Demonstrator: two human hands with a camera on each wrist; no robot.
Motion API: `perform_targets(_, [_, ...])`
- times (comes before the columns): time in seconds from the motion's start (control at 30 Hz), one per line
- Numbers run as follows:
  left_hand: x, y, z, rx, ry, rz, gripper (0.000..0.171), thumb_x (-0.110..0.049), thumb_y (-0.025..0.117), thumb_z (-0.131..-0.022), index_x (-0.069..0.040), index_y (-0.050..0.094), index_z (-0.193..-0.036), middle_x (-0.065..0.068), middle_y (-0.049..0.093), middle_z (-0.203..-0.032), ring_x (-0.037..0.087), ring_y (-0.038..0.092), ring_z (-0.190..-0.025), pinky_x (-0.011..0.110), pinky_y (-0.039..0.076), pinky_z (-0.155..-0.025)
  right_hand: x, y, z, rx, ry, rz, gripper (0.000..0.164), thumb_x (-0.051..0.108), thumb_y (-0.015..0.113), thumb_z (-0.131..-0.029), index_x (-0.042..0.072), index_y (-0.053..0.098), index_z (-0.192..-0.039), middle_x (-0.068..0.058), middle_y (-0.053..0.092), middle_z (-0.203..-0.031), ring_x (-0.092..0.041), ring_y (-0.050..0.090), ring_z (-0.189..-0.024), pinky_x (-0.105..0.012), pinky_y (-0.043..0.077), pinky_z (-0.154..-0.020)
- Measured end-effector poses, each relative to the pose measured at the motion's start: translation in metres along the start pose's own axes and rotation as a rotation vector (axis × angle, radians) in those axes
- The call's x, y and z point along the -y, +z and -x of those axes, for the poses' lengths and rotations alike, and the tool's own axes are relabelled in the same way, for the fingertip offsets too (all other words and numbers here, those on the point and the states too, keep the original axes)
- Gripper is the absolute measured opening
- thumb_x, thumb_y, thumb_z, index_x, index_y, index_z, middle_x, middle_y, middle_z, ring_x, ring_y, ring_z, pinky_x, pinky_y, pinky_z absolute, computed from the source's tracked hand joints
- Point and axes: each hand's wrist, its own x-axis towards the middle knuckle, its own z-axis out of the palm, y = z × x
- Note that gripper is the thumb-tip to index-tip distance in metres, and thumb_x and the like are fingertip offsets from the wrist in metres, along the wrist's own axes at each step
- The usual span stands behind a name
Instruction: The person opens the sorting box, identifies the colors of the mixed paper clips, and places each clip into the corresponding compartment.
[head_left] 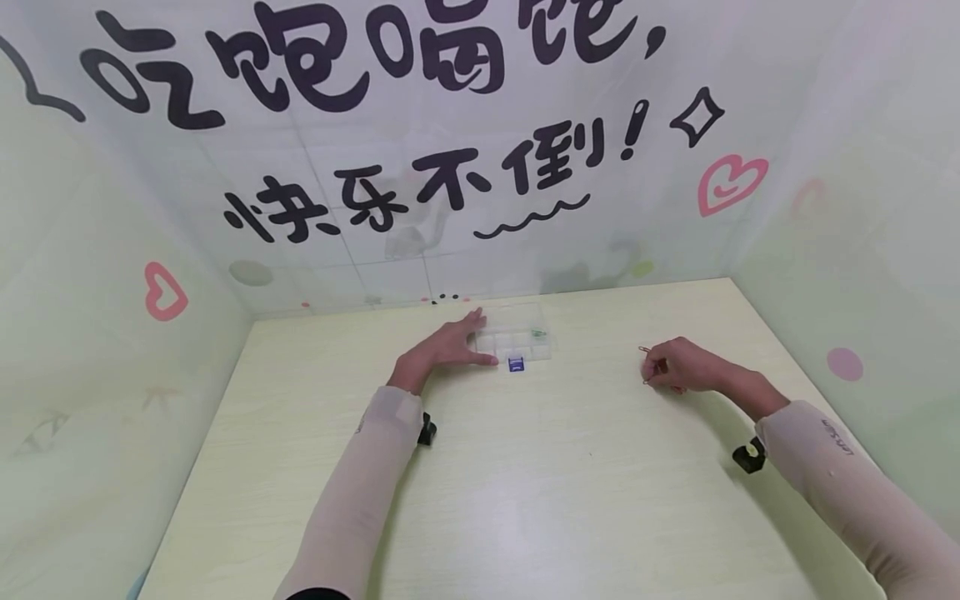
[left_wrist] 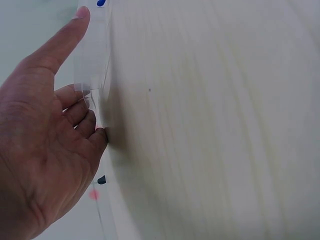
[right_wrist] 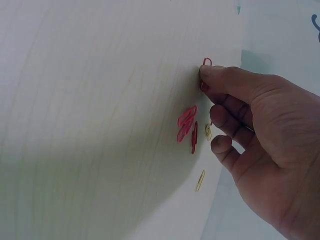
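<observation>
right wrist: right hand (right_wrist: 272,127) pinches red paperclip (right_wrist: 207,58), one loop protruding; left hand (head_left: 447,343) spread beside clear box (head_left: 516,318).

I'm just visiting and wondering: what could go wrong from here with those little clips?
The right hand pinches a thin red paper clip near its fingertips, so it might slip and drop.

Loose pink clips and a yellow clip lie on the table close by; the hand could brush and scatter them.

The left hand is at one end of the clear box; a nudge might shift it.
</observation>
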Motion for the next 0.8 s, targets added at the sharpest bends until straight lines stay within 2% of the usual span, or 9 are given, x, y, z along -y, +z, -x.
perform_targets(0.23, [0.0, 0.001, -0.001, 0.003, 0.002, -0.006, 0.107, -0.053, 0.079, -0.091, -0.007, 0.021, -0.169, 0.007, 0.009, -0.178, 0.028, 0.008, -0.164, 0.046, 0.012, -0.134, 0.001, 0.003, 0.0, -0.005, -0.012, -0.011, 0.012, 0.0, 0.077, -0.094, 0.008, 0.071, -0.089, 0.002, 0.063, -0.074, -0.006, 0.052, -0.054, -0.024, 0.047, -0.047])
perform_targets(0.5, [-0.001, 0.0, 0.0, 0.0, 0.0, -0.007, 0.107, -0.053, 0.079, -0.092, -0.007, 0.021, -0.169, 0.008, 0.009, -0.179, 0.029, 0.009, -0.164, 0.046, 0.013, -0.133, 0.003, 0.006, -0.006, -0.034, -0.023, 0.013, 0.012, 0.0, 0.074, -0.097, 0.009, 0.071, -0.089, 0.001, 0.065, -0.076, -0.006, 0.049, -0.047, -0.023, 0.047, -0.048])
perform_targets(0.67, [-0.002, -0.001, 0.0, 0.003, -0.002, -0.01, 0.107, -0.053, 0.079, -0.092, -0.007, 0.021, -0.169, 0.008, 0.009, -0.179, 0.029, 0.009, -0.164, 0.046, 0.013, -0.133, 0.009, 0.005, -0.01, -0.047, 0.004, 0.006, 0.01, 0.001, 0.072, -0.098, 0.009, 0.073, -0.093, 0.0, 0.066, -0.08, -0.007, 0.048, -0.044, -0.024, 0.044, -0.042])
perform_targets(0.8, [-0.002, -0.001, 0.0, 0.003, -0.004, -0.007, 0.107, -0.053, 0.079, -0.092, -0.007, 0.021, -0.169, 0.008, 0.008, -0.178, 0.029, 0.009, -0.164, 0.046, 0.013, -0.133, 0.015, 0.004, -0.016, -0.074, -0.02, 0.01, 0.008, 0.001, 0.073, -0.098, 0.007, 0.074, -0.094, -0.001, 0.067, -0.082, -0.007, 0.046, -0.041, -0.025, 0.043, -0.04])
